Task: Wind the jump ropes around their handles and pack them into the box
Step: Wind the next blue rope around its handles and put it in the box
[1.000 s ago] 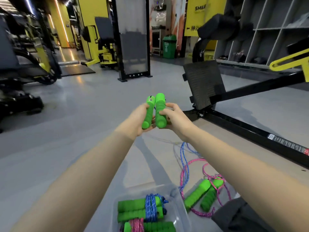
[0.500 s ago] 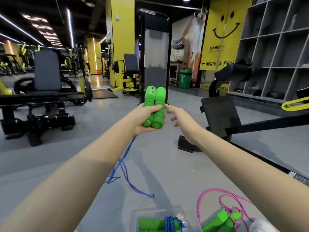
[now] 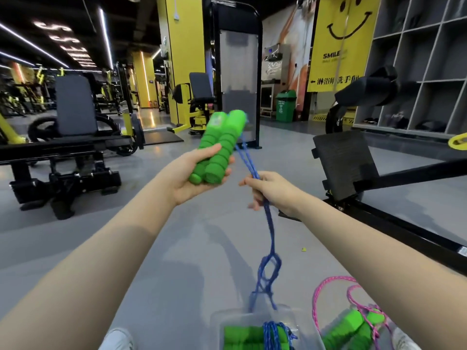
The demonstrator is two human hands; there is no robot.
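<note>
**A:** Where is the rope that's being worked on?

**B:** Centre of the frame, held up in the air. The left hand (image 3: 192, 178) has fingers and thumb wrapped round a pair of green ribbed foam handles (image 3: 217, 145), pressed side by side and gripped by their lower half.

**A:** How do they lie?

**B:** The long axis is nearly upright, with the tops leaning toward the upper right. The blue braided cord (image 3: 270, 223) leaves those top ends and runs down and to the right as a doubled strand. It passes through the right hand (image 3: 273, 190), whose fingers curl round it just right of and below the handles.

**A:** So which hand winds?

**B:** The right, I'd judge. It has the cord, and the left only steadies the pair. The turns must cross the long axis, so the cord has to be carried leftward round the handles, above the left hand's fingers.

**A:** And the slack?

**B:** It hangs tangled toward the bottom centre, over the clear plastic box (image 3: 219, 317) on the grey gym floor (image 3: 189, 248). A wound green-handled set (image 3: 242, 334) lies inside. A pink jump rope with green handles (image 3: 348, 327) lies loose at the lower right, beside the box.
</note>
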